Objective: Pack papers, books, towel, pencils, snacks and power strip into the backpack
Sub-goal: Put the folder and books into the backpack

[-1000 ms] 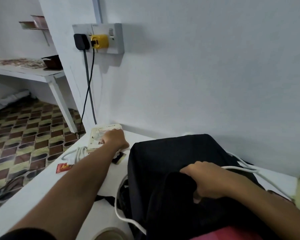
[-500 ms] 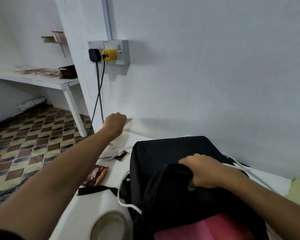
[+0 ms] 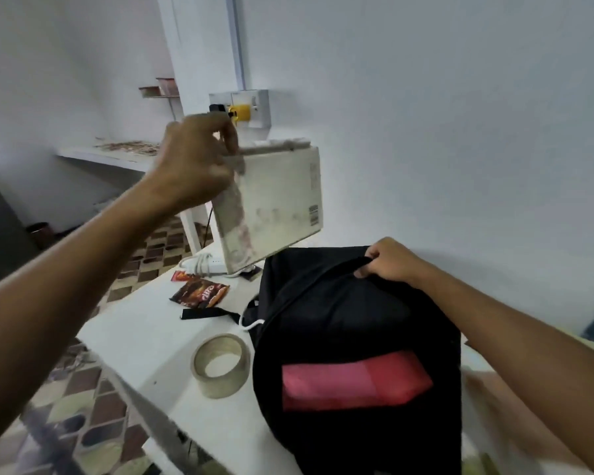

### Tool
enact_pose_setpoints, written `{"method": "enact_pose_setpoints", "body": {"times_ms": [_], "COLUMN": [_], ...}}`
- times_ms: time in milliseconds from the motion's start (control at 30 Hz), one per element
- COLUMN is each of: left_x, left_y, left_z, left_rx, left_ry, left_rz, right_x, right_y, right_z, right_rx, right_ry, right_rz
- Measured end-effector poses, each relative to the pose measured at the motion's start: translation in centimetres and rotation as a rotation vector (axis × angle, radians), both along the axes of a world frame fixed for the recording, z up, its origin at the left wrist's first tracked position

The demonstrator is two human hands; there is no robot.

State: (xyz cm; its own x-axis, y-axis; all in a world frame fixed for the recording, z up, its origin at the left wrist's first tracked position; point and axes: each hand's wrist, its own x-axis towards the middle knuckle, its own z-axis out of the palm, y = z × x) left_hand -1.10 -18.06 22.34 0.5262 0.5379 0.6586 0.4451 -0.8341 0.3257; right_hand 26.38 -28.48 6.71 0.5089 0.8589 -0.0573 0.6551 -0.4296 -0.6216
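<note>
Closest to you, the black fabric backpack [image 3: 357, 320] stands on the white tabletop [image 3: 144, 337], its mouth open toward you and a flat pink-red item [image 3: 354, 380] showing inside. Just to its left on the table sits a roll of clear tape [image 3: 220, 365], lying flat with its hole facing up. Your right hand [image 3: 388, 260] is at the top of the bag, fingers curled tight round the upper rim and holding the opening up. A short black strap [image 3: 206, 313] trails off the bag's left side across the table, with a loop of white cord [image 3: 251, 324] beside it. Further out, a dark brown and orange snack packet [image 3: 199, 293] lies flat on the tabletop, a smaller red packet [image 3: 180, 275] just behind it. Beyond those, a white power strip with its coiled white cable [image 3: 203, 264] rests near the table's far edge. Above it, your left hand [image 3: 196, 166] is up in the air, fingers and thumb pinching the top corner of a worn white book [image 3: 275, 204], which hangs tilted, clear of the table and above the backpack's far left corner. Your two hands are well apart. Behind the book, on the white wall, a socket plate [image 3: 251, 109] carries a black plug and a yellow plug [image 3: 239, 112].
</note>
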Motion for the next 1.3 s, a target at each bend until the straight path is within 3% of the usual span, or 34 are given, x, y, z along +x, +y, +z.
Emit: {"method": "enact_pose_setpoints", "body": {"times_ms": [133,267,433,800,1300], "left_x": [-3.3,-3.5,-2.5,-0.8,6.4], "left_y": [-4.6,-6.7,-7.5,-13.1,-15.3], "left_z": [-0.6,-6.0,-12.9,-21.7,-22.8], "left_rx": [-0.484,-0.947,-1.262,-1.565,-1.591], "left_ry": [-0.118,-0.245,-0.373,-0.300,-0.875], "left_rz": [-0.085,-0.164,-0.188,-0.090,0.186], "right_x": [0.3,0.6,0.1,-2.4,-3.8], "right_y": [-1.4,-3.4,-3.2,-2.2,-5.4], "right_z": [0.8,2.1,2.4,4.8,7.0], "right_rx": [0.140,0.178,0.178,0.322,0.273], "right_ry": [0.162,0.293,0.236,0.072,-0.063], "right_rz": [0.016,0.032,0.035,0.060,0.260]}}
